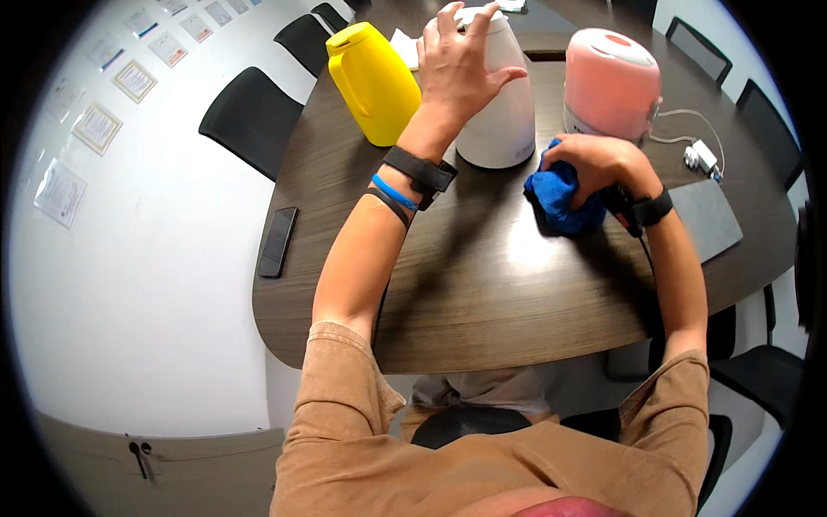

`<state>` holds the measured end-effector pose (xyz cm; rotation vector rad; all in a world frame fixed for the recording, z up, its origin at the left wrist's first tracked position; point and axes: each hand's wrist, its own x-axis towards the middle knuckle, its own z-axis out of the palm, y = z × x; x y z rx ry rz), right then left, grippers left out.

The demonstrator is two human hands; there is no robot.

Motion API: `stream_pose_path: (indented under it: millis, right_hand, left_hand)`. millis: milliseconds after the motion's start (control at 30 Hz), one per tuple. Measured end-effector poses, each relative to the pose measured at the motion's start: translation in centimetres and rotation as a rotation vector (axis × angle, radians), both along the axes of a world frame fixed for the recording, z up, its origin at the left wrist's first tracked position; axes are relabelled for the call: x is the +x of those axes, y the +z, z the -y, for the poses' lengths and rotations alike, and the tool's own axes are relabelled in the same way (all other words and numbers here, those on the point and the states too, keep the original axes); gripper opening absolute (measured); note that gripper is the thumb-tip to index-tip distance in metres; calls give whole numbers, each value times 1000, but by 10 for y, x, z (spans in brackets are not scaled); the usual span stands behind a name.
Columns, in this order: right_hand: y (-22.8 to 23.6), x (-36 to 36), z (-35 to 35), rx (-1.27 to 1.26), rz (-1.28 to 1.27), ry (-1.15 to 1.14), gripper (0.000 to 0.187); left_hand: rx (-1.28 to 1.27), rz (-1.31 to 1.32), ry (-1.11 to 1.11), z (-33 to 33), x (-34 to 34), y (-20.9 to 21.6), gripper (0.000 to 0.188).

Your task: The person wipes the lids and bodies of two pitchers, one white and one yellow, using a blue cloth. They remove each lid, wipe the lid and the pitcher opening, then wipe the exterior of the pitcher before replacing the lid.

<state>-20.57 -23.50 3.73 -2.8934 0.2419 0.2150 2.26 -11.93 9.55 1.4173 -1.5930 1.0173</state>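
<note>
Head view: left hand [461, 65] spread over the upper part of a white jug [500, 125], fingers reaching to its top; cannot tell how firmly it grips. Right hand [599, 164] clenched round a bunched blue cloth [564, 207], resting on the table [482, 302] right of the jug's base.

Risks, as judged: an off-centre push high on the jug might tip it, tall as it is. A sideways swing of the left forearm could knock the yellow jug [375, 86] close by. The right hand sits just before the pink appliance [612, 90]; a careless shove may jar it.

White jug: upright, tall, tapering toward the top, smooth and pale, small marking low down, dark line round the foot.
</note>
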Motion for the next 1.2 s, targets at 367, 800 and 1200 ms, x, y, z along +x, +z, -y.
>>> stream_pose_path:
  millis: [367, 800, 1200]
  right_hand:
    - [-4, 5, -8, -53, 18, -47, 82]
    - [-3, -4, -9, -52, 16, -74, 81]
    - [-5, 18, -67, 29, 224, -148, 75]
  left_hand:
    - [-133, -938, 161, -51, 189, -37, 59]
    - [391, -1139, -544, -138, 163, -33, 24]
    - [859, -1118, -1201, -182, 187, -38, 40]
